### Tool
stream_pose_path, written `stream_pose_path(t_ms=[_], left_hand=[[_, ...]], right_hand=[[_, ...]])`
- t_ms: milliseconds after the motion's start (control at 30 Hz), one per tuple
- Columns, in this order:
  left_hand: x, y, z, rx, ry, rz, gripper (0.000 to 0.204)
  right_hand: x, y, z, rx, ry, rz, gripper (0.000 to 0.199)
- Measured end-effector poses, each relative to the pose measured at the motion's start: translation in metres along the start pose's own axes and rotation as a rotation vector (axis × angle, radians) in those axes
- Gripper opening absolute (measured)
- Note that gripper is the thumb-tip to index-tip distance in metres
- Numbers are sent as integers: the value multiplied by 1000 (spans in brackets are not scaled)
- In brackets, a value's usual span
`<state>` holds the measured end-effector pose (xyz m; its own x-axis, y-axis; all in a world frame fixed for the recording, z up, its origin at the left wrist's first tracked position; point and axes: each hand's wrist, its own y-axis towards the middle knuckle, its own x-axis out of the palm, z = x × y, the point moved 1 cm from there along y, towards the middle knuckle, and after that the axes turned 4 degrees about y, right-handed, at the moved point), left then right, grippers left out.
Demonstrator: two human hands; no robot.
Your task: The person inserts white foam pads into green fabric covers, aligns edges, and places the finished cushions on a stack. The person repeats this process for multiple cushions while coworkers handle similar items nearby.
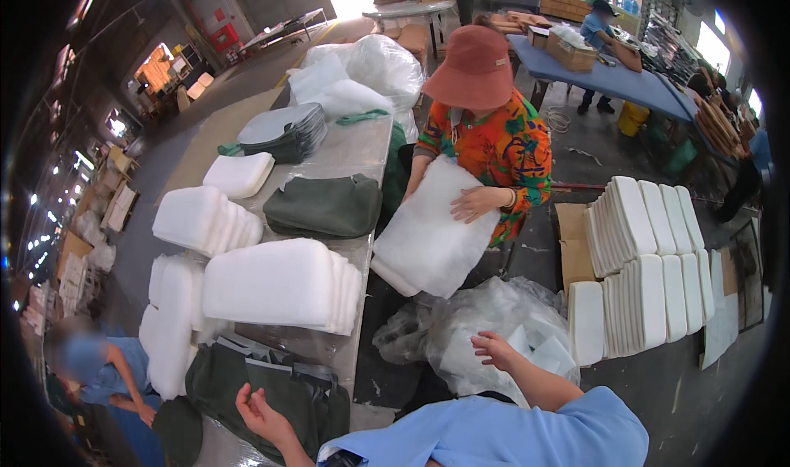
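Near your left hand [265,416], the dark green fabric covers [216,385] lie in a loose, overlapping pile at the near end of the table [350,150], soft and creased, with pale grey edges showing among the folds. The pile stretches mainly left to right, its long axis slanting a little toward you at the right.

Beside the table, a crumpled clear plastic bag [453,327] with white material inside spreads sideways, near your right hand [494,352].

Your left hand is loosely open, fingers up and slightly curled, gripping nothing; you cannot tell whether it brushes the covers. Your right hand is open too, fingers spread and pointing left, with nothing in its grasp; contact with the bag is unclear.
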<state>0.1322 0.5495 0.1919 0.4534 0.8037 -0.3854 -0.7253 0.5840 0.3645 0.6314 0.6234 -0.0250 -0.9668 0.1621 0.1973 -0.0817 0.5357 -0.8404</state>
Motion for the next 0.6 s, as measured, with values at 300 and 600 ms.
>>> stream_pose_path(t_ms=[300,600], left_hand=[[89,91,15,-2,-73,-156,22],[46,120,-5,-104,-23,-118,20]], right_hand=[[61,136,-154,-487,348,243,147],[100,207,-193,-386,857,-64,85]])
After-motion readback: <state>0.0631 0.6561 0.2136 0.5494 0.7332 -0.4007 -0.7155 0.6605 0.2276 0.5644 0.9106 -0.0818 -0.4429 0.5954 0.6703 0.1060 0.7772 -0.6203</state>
